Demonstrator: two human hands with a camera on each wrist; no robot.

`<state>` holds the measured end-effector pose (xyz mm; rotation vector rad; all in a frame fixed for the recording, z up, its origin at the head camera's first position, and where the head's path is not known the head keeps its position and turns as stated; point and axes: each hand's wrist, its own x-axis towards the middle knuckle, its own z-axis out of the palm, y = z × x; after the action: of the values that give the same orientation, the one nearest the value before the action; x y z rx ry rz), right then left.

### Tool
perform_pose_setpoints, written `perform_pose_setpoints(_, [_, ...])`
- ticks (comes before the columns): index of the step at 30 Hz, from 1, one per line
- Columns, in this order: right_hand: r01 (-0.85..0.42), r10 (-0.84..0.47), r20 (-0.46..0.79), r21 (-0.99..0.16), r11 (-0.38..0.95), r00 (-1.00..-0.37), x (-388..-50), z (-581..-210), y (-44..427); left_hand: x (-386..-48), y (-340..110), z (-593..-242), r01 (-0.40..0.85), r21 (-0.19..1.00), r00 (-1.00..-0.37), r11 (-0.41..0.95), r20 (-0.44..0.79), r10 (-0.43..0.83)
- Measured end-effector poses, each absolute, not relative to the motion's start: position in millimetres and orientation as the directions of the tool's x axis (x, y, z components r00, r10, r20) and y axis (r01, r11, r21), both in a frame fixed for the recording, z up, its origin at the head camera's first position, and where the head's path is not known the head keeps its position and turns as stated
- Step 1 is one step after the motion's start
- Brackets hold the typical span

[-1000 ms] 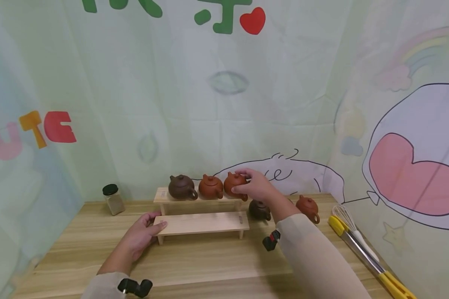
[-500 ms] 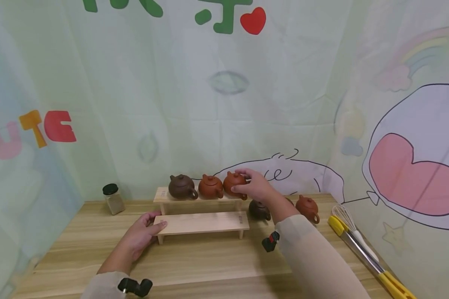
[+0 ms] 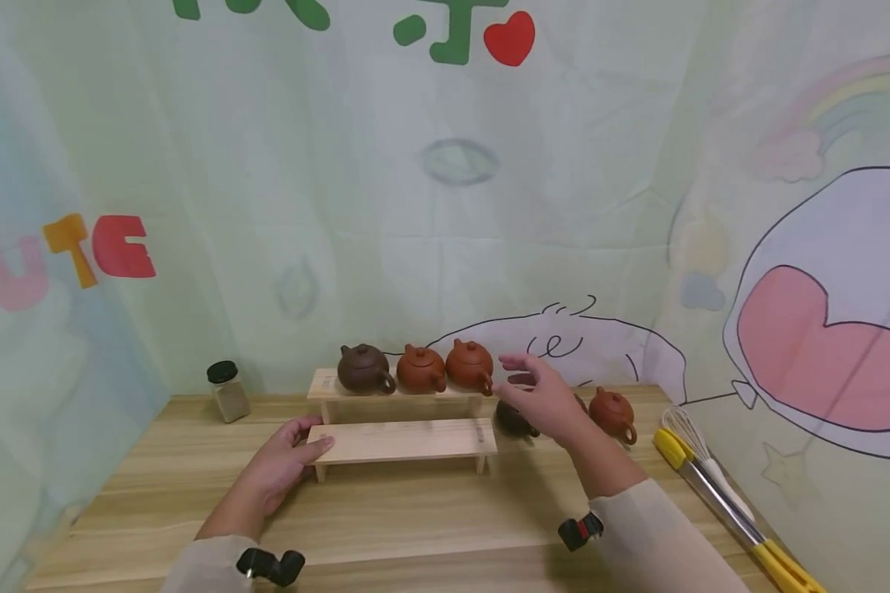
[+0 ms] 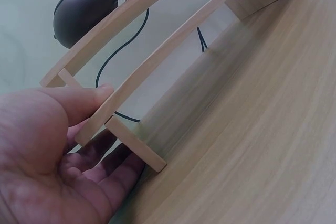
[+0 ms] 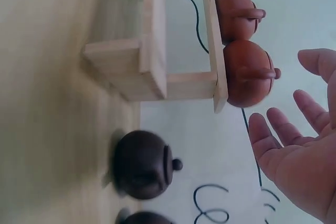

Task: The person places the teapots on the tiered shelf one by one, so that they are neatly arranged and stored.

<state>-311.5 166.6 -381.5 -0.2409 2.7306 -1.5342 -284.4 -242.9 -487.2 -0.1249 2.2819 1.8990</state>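
Note:
A two-tier wooden stand [image 3: 400,442] rises from the table. Along its upper tier stand a dark brown teapot [image 3: 363,368] and two reddish-brown ones, the middle teapot [image 3: 420,369] and the right-end teapot [image 3: 470,365]. My left hand [image 3: 285,463] grips the lower tier's left end, thumb on top and fingers underneath, as the left wrist view confirms. Just right of the right-end teapot my right hand [image 3: 545,401] hovers with fingers spread, touching nothing. Below that hand a dark teapot [image 5: 139,166] sits on the table, partly hidden in the head view.
On the table at right are a reddish teapot [image 3: 611,414], a whisk [image 3: 690,432] and yellow-tipped tongs [image 3: 723,497]. Another teapot is mostly hidden behind my right wrist. A black-lidded jar [image 3: 227,393] stands at the back left. A printed curtain [image 3: 341,206] hangs behind.
My right hand has let go of the right-end teapot and drawn back to the right, its fingers spreading. The left hand keeps its grip on the stand.

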Motion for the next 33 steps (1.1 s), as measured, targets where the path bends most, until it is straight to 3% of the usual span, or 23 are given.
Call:
perform_pose_setpoints(6, [-0.142,-0.076,0.12,-0.826,0.546,-0.99,-285.2,-392.9,205.5,-284.9,-242.4,-487.7,-0.17,0.968,-0.983,0.183,-0.18,0.042])
perform_pose_setpoints(17, [-0.08,0.073,0.152,-0.801,0.593,-0.986,-281.5,-419.8,289.5,-285.5,-241.9,-488.5,-0.164,0.97,-0.984,0.18,-0.174,0.044])
perform_pose_setpoints(33, [0.107,0.198,0.023,-0.779,0.617,-0.98,-322.3,-438.3,329.6,-284.9,-241.2,-487.1,-0.175,0.968,-0.982,0.18,-0.185,0.039])
